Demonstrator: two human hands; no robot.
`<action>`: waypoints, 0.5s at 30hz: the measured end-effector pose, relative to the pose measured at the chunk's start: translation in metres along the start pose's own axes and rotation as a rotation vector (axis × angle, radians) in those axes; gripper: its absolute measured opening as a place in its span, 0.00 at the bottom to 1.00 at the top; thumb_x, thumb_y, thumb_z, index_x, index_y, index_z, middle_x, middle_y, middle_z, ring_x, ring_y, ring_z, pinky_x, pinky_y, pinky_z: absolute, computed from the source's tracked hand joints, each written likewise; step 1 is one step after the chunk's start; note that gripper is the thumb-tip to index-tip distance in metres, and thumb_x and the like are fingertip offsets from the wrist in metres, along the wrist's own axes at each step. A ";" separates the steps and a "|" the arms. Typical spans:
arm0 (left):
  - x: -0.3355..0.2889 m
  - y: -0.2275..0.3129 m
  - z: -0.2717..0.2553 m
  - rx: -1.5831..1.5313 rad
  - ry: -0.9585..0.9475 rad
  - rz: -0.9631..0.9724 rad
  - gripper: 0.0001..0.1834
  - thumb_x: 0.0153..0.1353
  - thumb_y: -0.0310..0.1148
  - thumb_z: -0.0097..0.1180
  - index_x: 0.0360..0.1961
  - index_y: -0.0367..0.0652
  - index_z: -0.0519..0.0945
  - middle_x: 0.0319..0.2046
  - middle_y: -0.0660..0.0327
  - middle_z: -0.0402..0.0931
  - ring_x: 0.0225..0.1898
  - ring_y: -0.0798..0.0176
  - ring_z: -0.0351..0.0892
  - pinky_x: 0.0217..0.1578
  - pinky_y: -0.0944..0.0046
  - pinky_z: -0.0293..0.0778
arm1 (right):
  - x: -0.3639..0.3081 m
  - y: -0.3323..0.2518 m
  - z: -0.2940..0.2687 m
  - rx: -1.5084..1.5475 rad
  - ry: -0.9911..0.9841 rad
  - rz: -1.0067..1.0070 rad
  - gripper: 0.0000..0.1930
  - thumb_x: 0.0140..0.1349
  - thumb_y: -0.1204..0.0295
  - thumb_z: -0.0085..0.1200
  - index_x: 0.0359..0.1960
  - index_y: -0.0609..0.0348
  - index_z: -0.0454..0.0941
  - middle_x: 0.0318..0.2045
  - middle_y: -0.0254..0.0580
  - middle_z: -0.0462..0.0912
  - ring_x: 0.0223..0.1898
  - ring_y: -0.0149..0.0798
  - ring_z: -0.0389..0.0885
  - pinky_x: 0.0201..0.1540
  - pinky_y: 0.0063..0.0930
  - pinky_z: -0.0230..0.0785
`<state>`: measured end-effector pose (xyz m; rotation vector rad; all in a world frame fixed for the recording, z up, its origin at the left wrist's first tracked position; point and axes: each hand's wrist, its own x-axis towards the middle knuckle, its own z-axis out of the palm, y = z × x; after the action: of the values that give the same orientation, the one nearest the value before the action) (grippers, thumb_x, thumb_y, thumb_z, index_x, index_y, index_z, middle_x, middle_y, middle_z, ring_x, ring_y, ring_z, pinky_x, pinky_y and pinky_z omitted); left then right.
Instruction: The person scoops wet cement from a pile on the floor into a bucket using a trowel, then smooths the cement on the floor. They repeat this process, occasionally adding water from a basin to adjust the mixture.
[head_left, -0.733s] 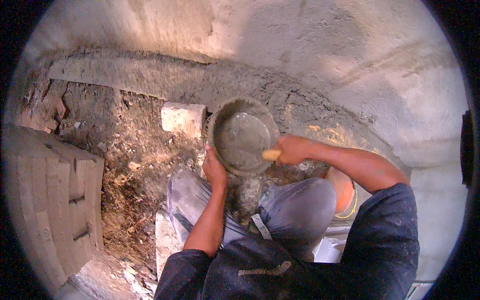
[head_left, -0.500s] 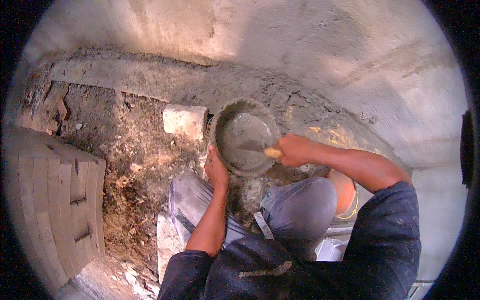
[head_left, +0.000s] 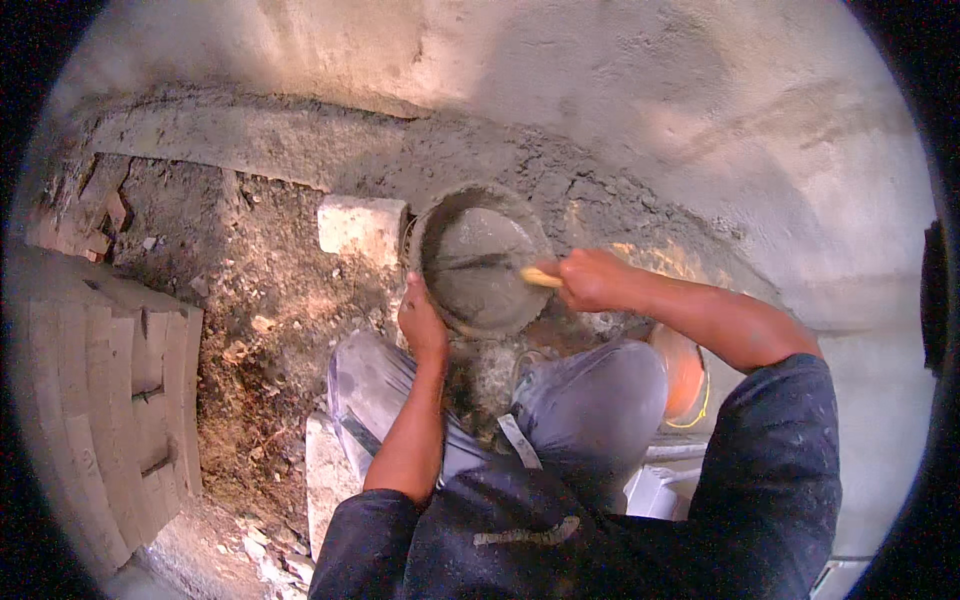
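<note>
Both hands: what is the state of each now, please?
Left hand: touching the round tub; grip cannot be told.
Right hand: closed, holding a yellowish handle.

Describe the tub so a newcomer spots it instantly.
From the wall up top, come down toward the knees. Just short of them, the tub is between the left hand and right hand. Unlike the pale, straight-edged block to its left, it's round and holds grey mix.

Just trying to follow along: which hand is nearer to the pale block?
Left. The left hand is at the left rim of the bowl, below and right of the pale block; the right hand, gripping a yellowish handle, is across the bowl.
</note>
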<state>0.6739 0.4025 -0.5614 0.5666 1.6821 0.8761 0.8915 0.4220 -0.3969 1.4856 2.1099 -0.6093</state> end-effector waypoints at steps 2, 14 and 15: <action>-0.001 0.014 0.008 -0.046 -0.029 0.031 0.30 0.61 0.51 0.40 0.41 0.29 0.75 0.35 0.51 0.76 0.38 0.58 0.72 0.42 0.62 0.64 | 0.009 0.028 0.015 -0.040 -0.110 0.057 0.16 0.43 0.71 0.51 0.37 0.57 0.74 0.25 0.53 0.79 0.29 0.53 0.78 0.32 0.46 0.71; -0.006 0.012 0.007 -0.097 0.023 0.036 0.30 0.62 0.51 0.38 0.44 0.29 0.74 0.38 0.49 0.76 0.41 0.56 0.73 0.43 0.62 0.65 | 0.000 -0.011 0.014 0.270 -0.229 -0.050 0.18 0.46 0.67 0.52 0.42 0.56 0.73 0.23 0.53 0.78 0.29 0.49 0.78 0.33 0.42 0.68; -0.006 0.006 0.005 -0.078 0.046 0.040 0.30 0.62 0.51 0.38 0.44 0.29 0.74 0.39 0.49 0.76 0.42 0.56 0.73 0.43 0.62 0.65 | -0.001 -0.015 0.008 0.330 -0.172 -0.016 0.15 0.47 0.66 0.50 0.37 0.58 0.74 0.23 0.55 0.78 0.29 0.51 0.78 0.33 0.43 0.68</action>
<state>0.6803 0.4028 -0.5538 0.5321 1.6746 0.9859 0.8790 0.4120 -0.4014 1.5231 1.9585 -1.0937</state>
